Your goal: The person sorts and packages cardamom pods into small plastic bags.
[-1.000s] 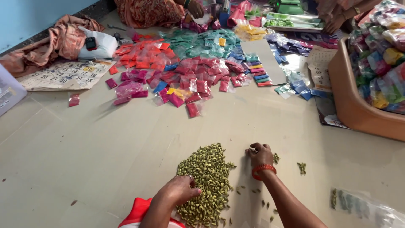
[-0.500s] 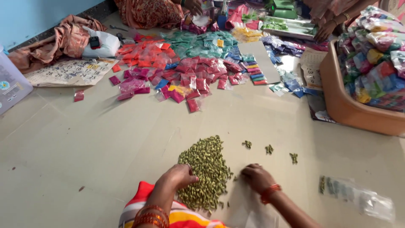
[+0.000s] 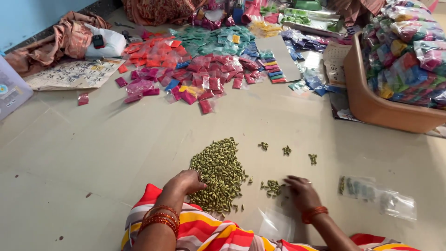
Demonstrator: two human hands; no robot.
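A heap of green cardamom pods (image 3: 218, 172) lies on the grey floor in front of me. My left hand (image 3: 185, 181) rests on the heap's near left edge, fingers curled into the pods. My right hand (image 3: 301, 191) lies palm down to the right of the heap, fingertips touching a small cluster of pods (image 3: 272, 187). Three more small clusters (image 3: 286, 150) sit in a row beyond it. Whether either hand holds pods is hidden. A clear plastic bag (image 3: 275, 225) lies by my right wrist.
Clear empty pouches (image 3: 378, 195) lie at the right. Many small pink, red, green and blue packets (image 3: 195, 69) cover the floor farther off. A brown tub (image 3: 371, 102) of filled colourful packets stands at the right. A calendar sheet (image 3: 69, 74) and crumpled cloth (image 3: 60, 39) lie far left.
My right hand has moved from the heap's upper right edge toward me and to the right, now at a small cluster of pods. The left hand stays on the heap.
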